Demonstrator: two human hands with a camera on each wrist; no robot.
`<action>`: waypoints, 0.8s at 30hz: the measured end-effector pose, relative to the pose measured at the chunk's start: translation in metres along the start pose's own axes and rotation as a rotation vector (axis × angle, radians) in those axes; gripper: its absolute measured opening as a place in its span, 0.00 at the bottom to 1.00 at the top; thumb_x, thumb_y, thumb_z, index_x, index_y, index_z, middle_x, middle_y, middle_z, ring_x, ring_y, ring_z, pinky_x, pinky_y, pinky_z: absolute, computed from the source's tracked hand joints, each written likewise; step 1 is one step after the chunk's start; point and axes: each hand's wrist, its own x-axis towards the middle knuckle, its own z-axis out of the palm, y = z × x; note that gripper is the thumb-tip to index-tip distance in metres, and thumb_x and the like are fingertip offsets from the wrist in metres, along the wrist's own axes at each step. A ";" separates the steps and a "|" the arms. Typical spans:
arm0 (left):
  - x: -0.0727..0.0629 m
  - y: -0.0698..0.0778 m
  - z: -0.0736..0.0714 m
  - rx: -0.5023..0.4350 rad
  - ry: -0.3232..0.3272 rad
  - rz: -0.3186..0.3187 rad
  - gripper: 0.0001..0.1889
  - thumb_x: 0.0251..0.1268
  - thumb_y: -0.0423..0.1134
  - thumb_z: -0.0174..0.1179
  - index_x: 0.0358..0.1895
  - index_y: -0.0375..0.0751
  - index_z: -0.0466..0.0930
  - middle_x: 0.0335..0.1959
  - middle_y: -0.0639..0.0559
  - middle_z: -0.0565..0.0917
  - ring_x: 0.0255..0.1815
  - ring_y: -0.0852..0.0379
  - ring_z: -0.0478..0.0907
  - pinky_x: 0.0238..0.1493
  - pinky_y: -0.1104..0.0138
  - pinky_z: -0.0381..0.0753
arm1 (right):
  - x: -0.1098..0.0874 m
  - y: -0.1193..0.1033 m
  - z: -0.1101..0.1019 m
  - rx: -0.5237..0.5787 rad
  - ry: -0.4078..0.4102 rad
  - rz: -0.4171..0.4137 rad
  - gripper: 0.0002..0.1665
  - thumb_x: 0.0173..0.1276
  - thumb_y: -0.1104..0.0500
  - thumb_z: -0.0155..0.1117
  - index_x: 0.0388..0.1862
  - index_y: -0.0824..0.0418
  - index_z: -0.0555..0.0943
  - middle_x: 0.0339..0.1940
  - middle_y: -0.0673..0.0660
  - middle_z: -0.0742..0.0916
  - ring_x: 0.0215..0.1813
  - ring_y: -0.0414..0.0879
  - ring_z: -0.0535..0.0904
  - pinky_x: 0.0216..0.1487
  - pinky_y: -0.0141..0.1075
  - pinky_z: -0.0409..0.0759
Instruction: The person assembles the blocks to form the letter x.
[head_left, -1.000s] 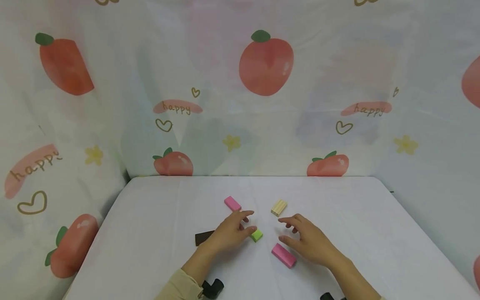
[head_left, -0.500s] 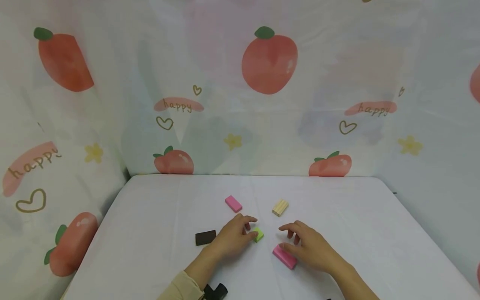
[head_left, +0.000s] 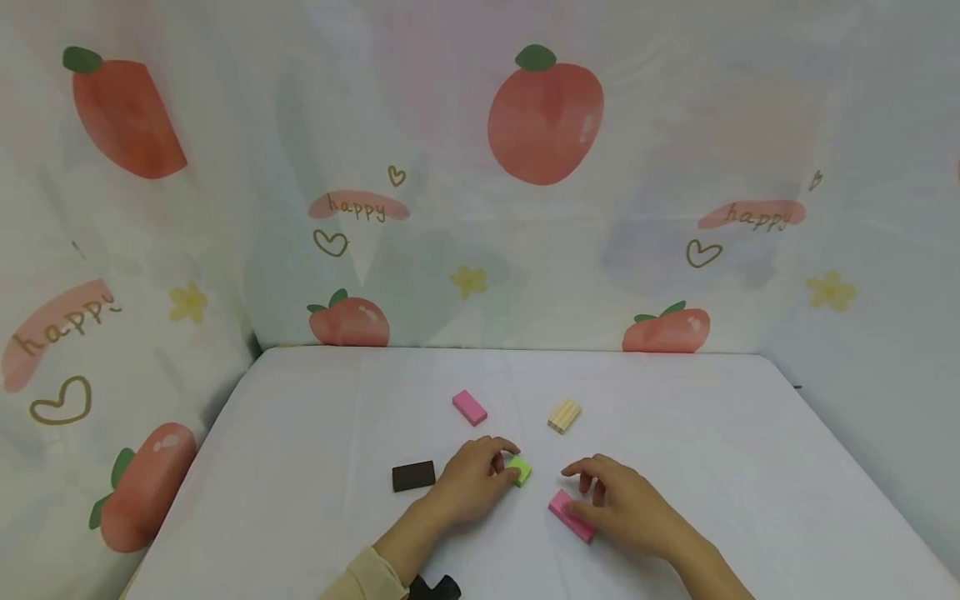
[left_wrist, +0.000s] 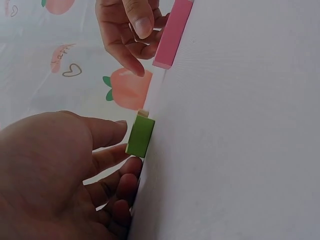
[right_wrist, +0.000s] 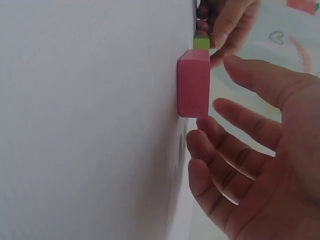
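Note:
A small green block [head_left: 519, 471] lies on the white table, with my left hand [head_left: 474, 479] right beside it. The left thumb and index finger stand on either side of the green block [left_wrist: 140, 136], and the thumb tip shows a small gap in the left wrist view. My right hand [head_left: 626, 508] hovers over a longer pink block [head_left: 570, 517], its thumb overlapping the block in the head view. In the right wrist view, the right fingers [right_wrist: 235, 155] are spread and loosely bent next to the pink block [right_wrist: 194, 87], not closed round it.
A second pink block [head_left: 469, 407] and a pale ridged wooden block [head_left: 564, 416] lie farther back. A dark brown block [head_left: 413, 476] sits left of my left hand. Fruit-printed cloth walls [head_left: 420, 275] stand behind the white table [head_left: 315, 433].
My left hand has moved slightly right and its fingers have come round the green block. The right hand has lowered toward the near pink block. The head view has shifted a little.

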 end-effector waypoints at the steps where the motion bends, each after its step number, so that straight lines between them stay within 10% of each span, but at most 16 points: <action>1: 0.000 0.000 0.000 0.001 0.003 0.001 0.16 0.73 0.48 0.64 0.59 0.51 0.83 0.31 0.63 0.75 0.33 0.64 0.68 0.35 0.71 0.67 | 0.000 0.000 0.000 0.003 -0.004 -0.005 0.23 0.66 0.47 0.75 0.57 0.51 0.83 0.39 0.45 0.81 0.35 0.31 0.74 0.36 0.29 0.73; 24: 0.001 -0.004 0.002 -0.013 0.038 0.029 0.11 0.72 0.45 0.66 0.53 0.50 0.83 0.29 0.65 0.75 0.32 0.66 0.68 0.35 0.72 0.68 | -0.003 -0.003 0.009 0.051 -0.043 0.004 0.19 0.60 0.51 0.80 0.48 0.53 0.84 0.32 0.44 0.80 0.31 0.32 0.73 0.33 0.29 0.72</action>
